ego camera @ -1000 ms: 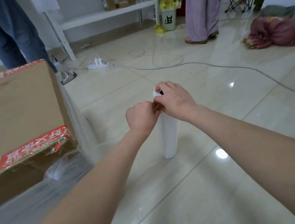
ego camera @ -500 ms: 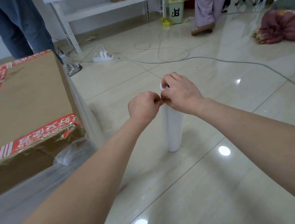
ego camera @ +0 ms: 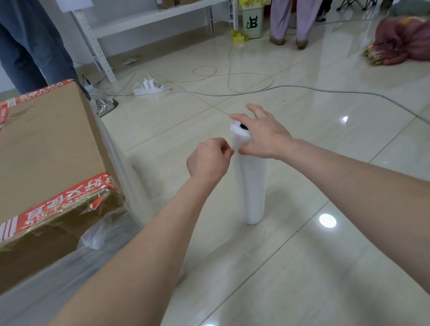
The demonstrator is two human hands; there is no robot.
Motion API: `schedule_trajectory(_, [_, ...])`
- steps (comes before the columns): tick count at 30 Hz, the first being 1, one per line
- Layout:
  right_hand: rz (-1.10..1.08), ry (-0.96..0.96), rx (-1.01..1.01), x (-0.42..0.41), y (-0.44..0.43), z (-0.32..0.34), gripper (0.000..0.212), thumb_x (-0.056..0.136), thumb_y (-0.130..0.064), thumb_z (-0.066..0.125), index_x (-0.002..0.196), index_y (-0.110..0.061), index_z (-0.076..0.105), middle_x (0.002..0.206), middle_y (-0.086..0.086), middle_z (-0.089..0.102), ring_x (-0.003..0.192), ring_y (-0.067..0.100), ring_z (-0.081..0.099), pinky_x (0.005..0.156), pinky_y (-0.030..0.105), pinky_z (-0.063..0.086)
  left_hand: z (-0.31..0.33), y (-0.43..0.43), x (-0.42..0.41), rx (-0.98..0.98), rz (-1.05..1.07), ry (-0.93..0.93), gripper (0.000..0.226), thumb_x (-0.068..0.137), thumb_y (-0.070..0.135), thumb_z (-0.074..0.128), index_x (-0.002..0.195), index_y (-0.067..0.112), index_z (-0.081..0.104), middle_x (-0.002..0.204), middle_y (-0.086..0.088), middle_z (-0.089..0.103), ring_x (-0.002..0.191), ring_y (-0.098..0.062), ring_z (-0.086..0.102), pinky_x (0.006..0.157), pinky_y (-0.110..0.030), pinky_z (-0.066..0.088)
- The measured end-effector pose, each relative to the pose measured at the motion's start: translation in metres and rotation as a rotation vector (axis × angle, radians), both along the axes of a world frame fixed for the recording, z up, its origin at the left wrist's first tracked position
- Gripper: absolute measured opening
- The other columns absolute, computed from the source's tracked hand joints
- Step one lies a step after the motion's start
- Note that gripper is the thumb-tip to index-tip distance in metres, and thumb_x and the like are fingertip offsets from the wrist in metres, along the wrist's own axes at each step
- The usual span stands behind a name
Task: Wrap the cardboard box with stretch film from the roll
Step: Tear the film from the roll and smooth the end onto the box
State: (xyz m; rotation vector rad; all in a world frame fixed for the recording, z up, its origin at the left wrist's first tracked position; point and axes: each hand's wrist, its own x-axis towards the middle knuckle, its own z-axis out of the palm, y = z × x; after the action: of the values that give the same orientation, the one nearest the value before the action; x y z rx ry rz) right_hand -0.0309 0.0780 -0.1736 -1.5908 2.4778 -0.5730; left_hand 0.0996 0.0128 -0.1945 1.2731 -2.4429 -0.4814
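In the head view, the roll of stretch film [ego camera: 250,183] stands upright on the tiled floor [ego camera: 345,268] at the centre of the frame. The right hand [ego camera: 263,138] rests against its upper end with the fingers spread wide and the thumb pressed to the side of the roll. The left hand [ego camera: 209,159] is just beside it on the left, its fingertips pinched narrowly at the roll's surface, probably on the loose edge of the film, though the film itself is too thin to make out there. The cardboard box [ego camera: 41,156] sits at the left of the frame, well apart from the roll, with film already over its lower sides. The step looks like finding the film's free end; next it must be peeled loose and drawn toward the box.
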Motion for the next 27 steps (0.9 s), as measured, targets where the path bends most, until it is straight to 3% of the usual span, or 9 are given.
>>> schedule_trajectory(2, [-0.077,-0.065,0.037,0.000,-0.006,0.002,0.083,0.071,-0.031,0.072,0.141,-0.043,0.028,0.154,0.000,0.011,0.133,0.029,0.033,0.096,0.037,0.042,0.001,0.000,-0.003,-0.007,-0.004,0.005,0.017,0.090,0.028,0.048,0.090,0.024,0.065,0.087,0.003,0.068,0.085,-0.023,0.062,0.065,-0.027,0.042])
schedule_trajectory(4, [-0.160,-0.102,0.065,0.000,-0.008,0.001,0.080,0.069,-0.038,0.074,0.138,-0.045,0.033,0.143,0.002,0.027,0.116,0.030,0.050,0.085,0.033,0.044,0.002,0.000,-0.006,-0.011,-0.007,0.009,0.018,0.090,0.026,0.047,0.088,0.024,0.065,0.086,0.006,0.069,0.083,-0.021,0.062,0.066,-0.028,0.044])
schedule_trajectory(6, [-0.225,-0.066,0.074,0.000,-0.007,0.003,0.079,0.067,-0.043,0.075,0.136,-0.046,0.036,0.131,0.003,0.036,0.101,0.029,0.057,0.075,0.031,0.041,0.002,0.000,-0.008,-0.014,-0.012,0.016,0.017,0.090,0.025,0.046,0.086,0.025,0.063,0.084,0.009,0.071,0.083,-0.018,0.063,0.068,-0.029,0.046])
schedule_trajectory(10, [-0.341,-0.038,0.113,-0.007,0.005,0.010,0.082,0.062,-0.048,0.076,0.134,-0.044,0.038,0.124,0.005,0.039,0.082,0.029,0.053,0.066,0.031,0.037,0.002,0.004,-0.014,-0.041,-0.024,0.027,0.017,0.091,0.024,0.046,0.085,0.027,0.061,0.082,0.011,0.072,0.083,-0.016,0.063,0.067,-0.028,0.045])
schedule_trajectory(19, [-0.384,0.010,0.193,-0.006,0.008,0.017,0.080,0.059,-0.053,0.076,0.129,-0.039,0.041,0.110,0.005,0.036,0.069,0.026,0.050,0.050,0.025,0.029,-0.003,0.004,-0.020,-0.063,-0.043,0.013,0.018,0.091,0.022,0.044,0.085,0.027,0.060,0.082,0.010,0.071,0.083,-0.018,0.063,0.065,-0.027,0.042])
schedule_trajectory(23, [-0.364,0.064,0.226,-0.006,0.004,0.017,0.077,0.056,-0.056,0.074,0.125,-0.039,0.044,0.102,0.004,0.031,0.057,0.018,0.040,0.048,0.025,0.028,-0.007,-0.001,-0.019,-0.074,-0.029,0.039,0.019,0.091,0.022,0.044,0.082,0.026,0.060,0.078,0.011,0.070,0.080,-0.016,0.062,0.061,-0.026,0.040])
schedule_trajectory(27, [-0.370,0.062,0.261,-0.009,0.009,0.021,0.082,0.057,-0.057,0.072,0.129,-0.039,0.038,0.110,0.005,0.035,0.061,0.020,0.046,0.050,0.026,0.030,-0.007,-0.002,-0.020,-0.072,-0.030,0.031,0.020,0.092,0.020,0.044,0.085,0.026,0.062,0.082,0.010,0.071,0.082,-0.016,0.062,0.059,-0.025,0.037])
